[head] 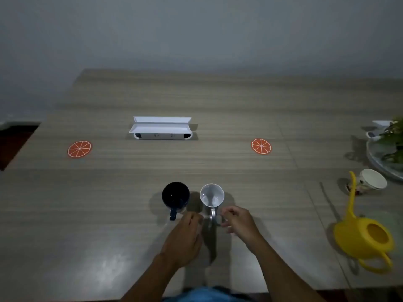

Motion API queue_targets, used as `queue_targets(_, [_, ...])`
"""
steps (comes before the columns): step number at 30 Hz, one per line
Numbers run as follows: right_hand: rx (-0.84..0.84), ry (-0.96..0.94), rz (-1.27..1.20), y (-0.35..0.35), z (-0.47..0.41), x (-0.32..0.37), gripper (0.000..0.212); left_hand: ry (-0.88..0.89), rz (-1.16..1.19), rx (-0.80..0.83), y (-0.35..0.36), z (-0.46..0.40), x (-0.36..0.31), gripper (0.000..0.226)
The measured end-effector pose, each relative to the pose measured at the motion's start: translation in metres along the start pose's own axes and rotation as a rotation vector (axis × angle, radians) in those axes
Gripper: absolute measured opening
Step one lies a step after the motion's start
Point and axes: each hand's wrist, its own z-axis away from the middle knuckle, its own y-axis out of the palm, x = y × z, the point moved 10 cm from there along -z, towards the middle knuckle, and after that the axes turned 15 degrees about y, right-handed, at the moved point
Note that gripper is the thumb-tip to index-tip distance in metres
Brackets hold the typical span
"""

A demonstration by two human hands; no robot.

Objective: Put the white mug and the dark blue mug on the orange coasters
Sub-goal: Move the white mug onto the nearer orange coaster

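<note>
The dark blue mug [175,197] and the white mug [212,195] stand upright side by side near the table's front middle, handles pointing toward me. My left hand [184,238] hovers just behind the blue mug's handle, fingers curled and holding nothing. My right hand [238,223] is beside the white mug's handle, fingers loosely bent and apart, not gripping it. One orange coaster [79,149] lies far left, the other orange coaster [261,146] lies to the right; both are bare.
A white socket box [161,128] with raised lids sits at the table's middle back. A yellow watering can [366,234] lies at the right, with a patterned cup [368,182] and a potted plant on a tray [388,149] behind it. The wooden table [109,214] ends at left.
</note>
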Motion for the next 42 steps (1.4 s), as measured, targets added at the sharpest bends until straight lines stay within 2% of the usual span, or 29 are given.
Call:
queue_targets(3, [0.082, 0.04, -0.091, 0.017, -0.001, -0.01, 0.015, -0.066, -0.043, 0.085, 0.021, 0.001, 0.014, 0.044])
queue_targets(7, [0.155, 0.053, -0.109, 0.035, -0.002, -0.016, 0.015, -0.123, -0.232, 0.282, 0.048, 0.009, 0.031, 0.074])
queue_targets(10, [0.173, 0.058, -0.12, 0.04, -0.005, -0.018, 0.017, -0.149, -0.319, 0.387, 0.06, 0.015, 0.041, 0.082])
queue_targets(19, [0.036, 0.01, -0.233, 0.015, -0.019, -0.023, 0.019, -0.128, -0.324, 0.389, 0.071, 0.013, 0.047, 0.087])
queue_targets(23, [-0.013, -0.018, -0.308, -0.011, -0.02, -0.016, 0.019, -0.059, -0.274, 0.353, 0.073, -0.009, 0.034, 0.079])
queue_targets(29, [-0.1, -0.052, -0.336, -0.05, -0.029, -0.005, 0.019, -0.081, -0.288, 0.357, 0.071, -0.056, 0.027, 0.077])
queue_targets(34, [-0.184, -0.054, -0.355, -0.089, -0.044, 0.008, 0.019, -0.095, -0.282, 0.355, 0.07, -0.108, 0.029, 0.085])
queue_targets(42, [-0.294, -0.075, -0.324, -0.139, -0.077, 0.039, 0.02, -0.1, -0.209, 0.208, 0.061, -0.189, 0.041, 0.078])
